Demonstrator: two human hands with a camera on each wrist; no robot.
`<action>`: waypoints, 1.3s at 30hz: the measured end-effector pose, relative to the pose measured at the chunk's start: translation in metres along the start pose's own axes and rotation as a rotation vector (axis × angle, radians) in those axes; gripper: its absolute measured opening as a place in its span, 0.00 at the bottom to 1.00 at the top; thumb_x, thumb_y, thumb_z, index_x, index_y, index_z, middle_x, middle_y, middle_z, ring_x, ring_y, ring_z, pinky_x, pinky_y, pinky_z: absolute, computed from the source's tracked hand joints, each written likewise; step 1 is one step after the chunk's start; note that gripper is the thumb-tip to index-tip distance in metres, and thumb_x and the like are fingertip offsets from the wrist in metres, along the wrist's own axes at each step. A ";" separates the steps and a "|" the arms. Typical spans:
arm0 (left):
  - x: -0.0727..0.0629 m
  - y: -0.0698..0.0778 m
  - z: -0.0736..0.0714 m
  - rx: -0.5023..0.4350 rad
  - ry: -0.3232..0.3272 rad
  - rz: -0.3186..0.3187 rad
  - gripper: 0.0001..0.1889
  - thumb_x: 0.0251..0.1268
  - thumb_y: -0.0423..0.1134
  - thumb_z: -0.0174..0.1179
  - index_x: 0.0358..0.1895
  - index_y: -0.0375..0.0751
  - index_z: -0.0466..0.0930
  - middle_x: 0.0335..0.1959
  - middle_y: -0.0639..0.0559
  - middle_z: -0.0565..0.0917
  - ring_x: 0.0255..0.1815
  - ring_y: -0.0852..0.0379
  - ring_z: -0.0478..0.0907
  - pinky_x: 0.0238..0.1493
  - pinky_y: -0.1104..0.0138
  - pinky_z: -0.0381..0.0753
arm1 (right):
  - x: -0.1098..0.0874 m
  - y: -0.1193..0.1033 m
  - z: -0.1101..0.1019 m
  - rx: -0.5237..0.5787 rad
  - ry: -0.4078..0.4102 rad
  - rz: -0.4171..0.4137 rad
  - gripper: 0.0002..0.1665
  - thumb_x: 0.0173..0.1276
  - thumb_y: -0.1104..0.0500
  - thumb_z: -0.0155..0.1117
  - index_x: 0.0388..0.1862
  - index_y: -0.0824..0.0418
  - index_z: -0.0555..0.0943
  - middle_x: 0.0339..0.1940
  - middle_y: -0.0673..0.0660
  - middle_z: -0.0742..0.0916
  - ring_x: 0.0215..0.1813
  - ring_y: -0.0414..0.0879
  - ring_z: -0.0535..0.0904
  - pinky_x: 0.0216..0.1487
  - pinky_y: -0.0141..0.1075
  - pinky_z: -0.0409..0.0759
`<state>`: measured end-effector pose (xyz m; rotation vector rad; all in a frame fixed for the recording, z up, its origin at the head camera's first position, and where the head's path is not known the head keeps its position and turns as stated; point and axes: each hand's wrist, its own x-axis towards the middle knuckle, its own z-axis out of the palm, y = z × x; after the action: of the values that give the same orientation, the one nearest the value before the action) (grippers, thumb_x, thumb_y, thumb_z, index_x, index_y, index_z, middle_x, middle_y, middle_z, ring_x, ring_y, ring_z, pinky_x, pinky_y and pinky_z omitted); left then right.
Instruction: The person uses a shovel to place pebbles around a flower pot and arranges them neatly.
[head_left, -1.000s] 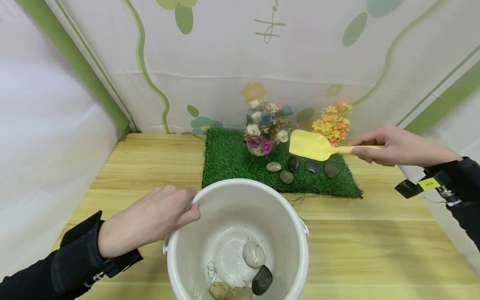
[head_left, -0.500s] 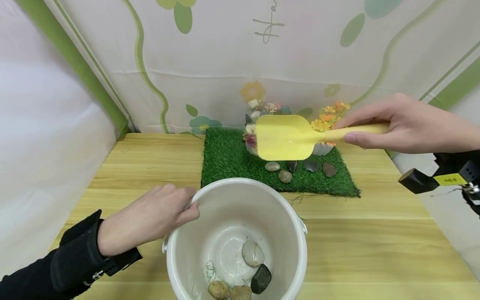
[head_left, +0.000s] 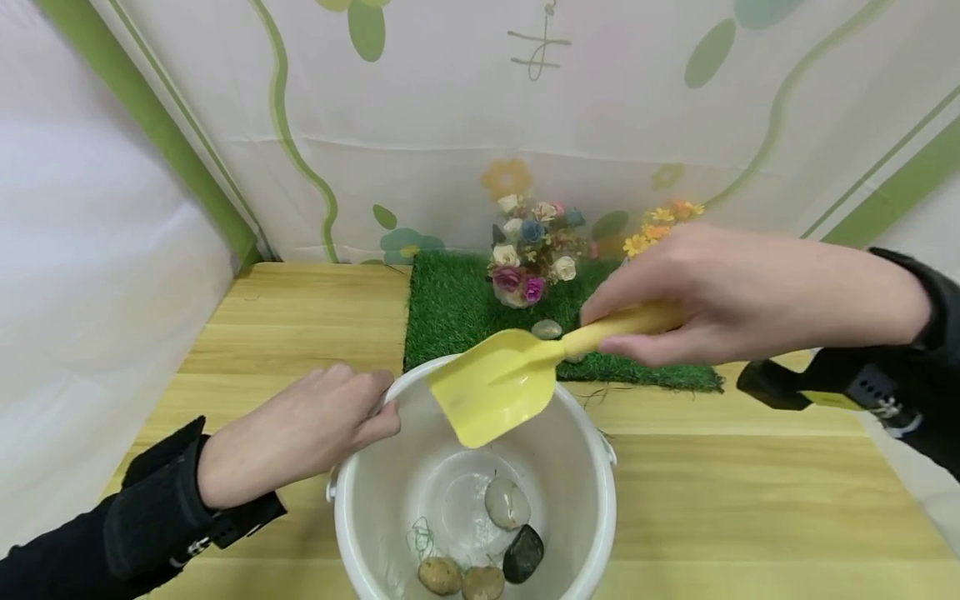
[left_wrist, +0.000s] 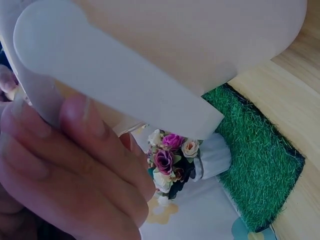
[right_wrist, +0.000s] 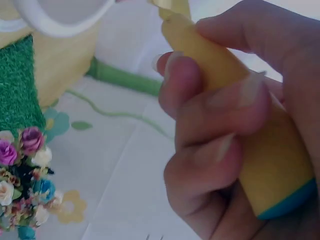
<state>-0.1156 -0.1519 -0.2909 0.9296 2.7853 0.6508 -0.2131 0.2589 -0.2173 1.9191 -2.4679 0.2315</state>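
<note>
A white bucket (head_left: 600, 500) stands at the front of the table, its handle hanging down outside. My left hand (head_left: 303, 437) grips its rim at the left, fingers over the outer wall in the left wrist view. Inside lie a pale stone (head_left: 507, 503), a black stone (head_left: 523, 554) and two tan stones. My right hand (head_left: 697, 292) holds a yellow toy shovel (head_left: 495, 387) by its handle. The blade hangs tilted over the bucket's far rim and opening, bare of any load. Fingers wrap the yellow handle (right_wrist: 270, 165) in the right wrist view.
Behind the bucket lies a green turf mat (head_left: 450, 321). A pot of mixed flowers (head_left: 528, 250) and yellow-orange flowers (head_left: 656, 229) stand on it. One pale pebble (head_left: 547, 329) shows there; the right hand hides others. White printed cloth (head_left: 420, 100) hangs behind the wooden table (head_left: 712, 500).
My right hand has swung the shovel first left and up, then down toward me, from above the turf to above the bucket. My left hand stays on the rim.
</note>
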 end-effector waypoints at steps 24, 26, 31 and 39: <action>0.000 -0.001 0.002 -0.022 -0.011 -0.005 0.10 0.71 0.38 0.53 0.27 0.47 0.71 0.15 0.59 0.69 0.13 0.70 0.70 0.14 0.69 0.69 | 0.109 -0.107 0.030 -0.440 -0.159 0.052 0.25 0.58 0.72 0.61 0.14 0.49 0.64 0.15 0.46 0.66 0.20 0.40 0.52 0.17 0.34 0.57; 0.000 0.000 0.001 -0.022 -0.009 -0.001 0.10 0.71 0.38 0.53 0.27 0.47 0.71 0.15 0.59 0.70 0.13 0.70 0.71 0.14 0.69 0.69 | 0.112 -0.112 0.035 -0.472 -0.162 0.046 0.25 0.58 0.72 0.61 0.13 0.49 0.65 0.14 0.46 0.67 0.19 0.39 0.52 0.16 0.34 0.59; 0.000 0.000 0.000 -0.019 -0.010 -0.003 0.11 0.71 0.38 0.53 0.27 0.47 0.70 0.15 0.60 0.69 0.13 0.70 0.70 0.13 0.69 0.69 | 0.117 -0.125 0.052 -0.565 -0.178 0.020 0.24 0.57 0.69 0.63 0.12 0.48 0.66 0.12 0.45 0.69 0.17 0.37 0.54 0.14 0.32 0.61; 0.001 0.000 0.000 -0.025 -0.015 -0.006 0.11 0.71 0.39 0.53 0.27 0.47 0.70 0.15 0.60 0.69 0.13 0.70 0.71 0.13 0.68 0.69 | 0.122 -0.129 0.073 -0.688 -0.212 0.014 0.23 0.60 0.62 0.67 0.11 0.46 0.68 0.12 0.43 0.72 0.16 0.37 0.60 0.14 0.34 0.69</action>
<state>-0.1160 -0.1515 -0.2910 0.9171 2.7596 0.6735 -0.1128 0.1020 -0.2630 1.6709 -2.2295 -0.7545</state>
